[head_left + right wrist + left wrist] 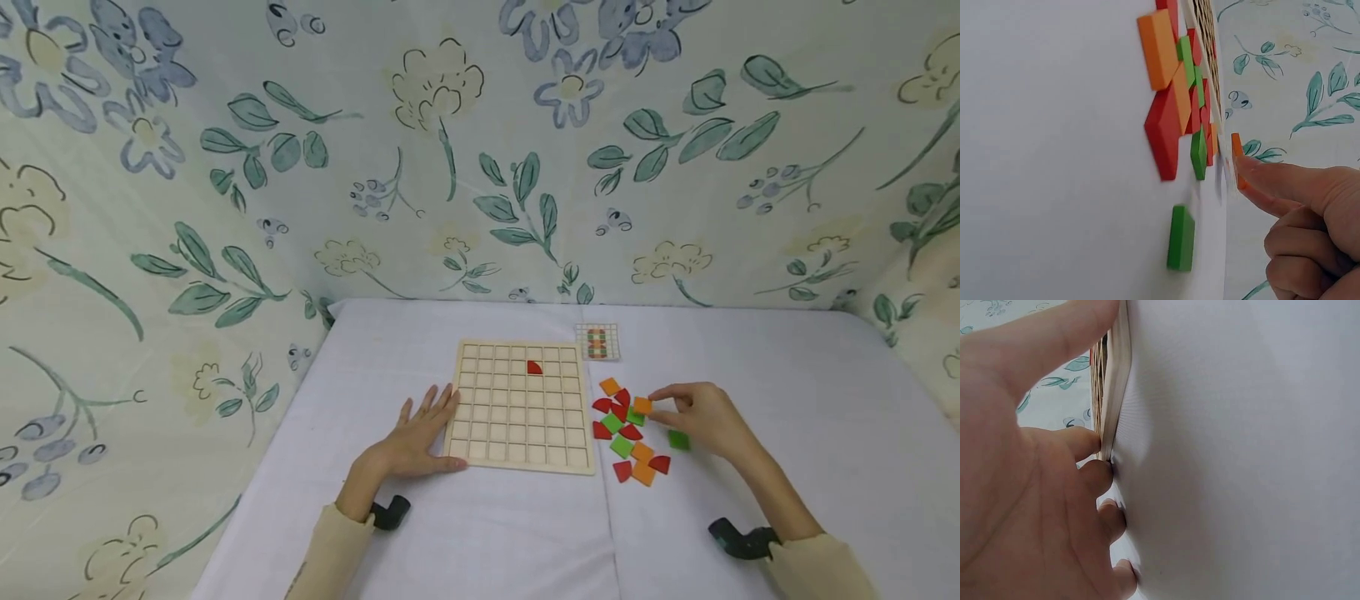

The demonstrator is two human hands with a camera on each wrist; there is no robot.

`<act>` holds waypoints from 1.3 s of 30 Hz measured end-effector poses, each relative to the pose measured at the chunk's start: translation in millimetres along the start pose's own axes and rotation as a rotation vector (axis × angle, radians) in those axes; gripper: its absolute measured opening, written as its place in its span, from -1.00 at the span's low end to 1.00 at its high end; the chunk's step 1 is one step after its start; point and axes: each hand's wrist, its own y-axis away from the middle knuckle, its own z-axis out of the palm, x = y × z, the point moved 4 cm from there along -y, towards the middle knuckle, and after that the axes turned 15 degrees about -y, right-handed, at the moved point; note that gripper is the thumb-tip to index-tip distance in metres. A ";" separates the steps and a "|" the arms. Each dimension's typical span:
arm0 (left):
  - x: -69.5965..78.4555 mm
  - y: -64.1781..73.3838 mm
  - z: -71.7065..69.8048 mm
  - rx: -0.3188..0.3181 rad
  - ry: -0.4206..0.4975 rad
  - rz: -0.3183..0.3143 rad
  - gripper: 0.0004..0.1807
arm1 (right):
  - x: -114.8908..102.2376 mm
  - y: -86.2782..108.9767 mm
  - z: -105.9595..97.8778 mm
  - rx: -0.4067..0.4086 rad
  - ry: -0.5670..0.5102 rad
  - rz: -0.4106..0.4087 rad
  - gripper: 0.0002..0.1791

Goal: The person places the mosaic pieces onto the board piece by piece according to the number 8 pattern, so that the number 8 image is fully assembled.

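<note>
A wooden grid board [517, 470] lies on the white-covered table, with one red quarter-circle tile [534, 367] in an upper cell. My left hand [420, 437] rests at the board's lower left corner, fingers spread and straight, thumb along the front edge; the left wrist view shows thumb and fingertips touching the wooden frame. My right hand [705, 417] pinches an orange square tile [642, 406] between thumb and forefinger, raised above the pile in the right wrist view [1239, 161]. Below it lie several loose red, orange and green tiles, with a green tile [678, 440] apart to the right.
A small pattern card [597, 342] printed with a coloured grid design lies beyond the board's upper right corner. Floral cloth [450, 208] hangs behind the table and along its left side. Each wrist wears a black camera mount [742, 540].
</note>
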 end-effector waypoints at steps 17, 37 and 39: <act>0.8 0.2 1.9 0.011 0.021 0.016 0.23 | -67.9 -79.4 77.2 -0.137 -0.152 -0.156 -0.71; 2.0 2.0 -2.1 0.009 0.011 0.005 0.22 | -92.8 -114.0 120.0 -0.204 -0.208 -0.184 -0.78; 1.3 2.2 -1.8 0.007 0.012 0.002 0.22 | -93.4 -114.8 122.0 -0.205 -0.213 -0.186 -0.78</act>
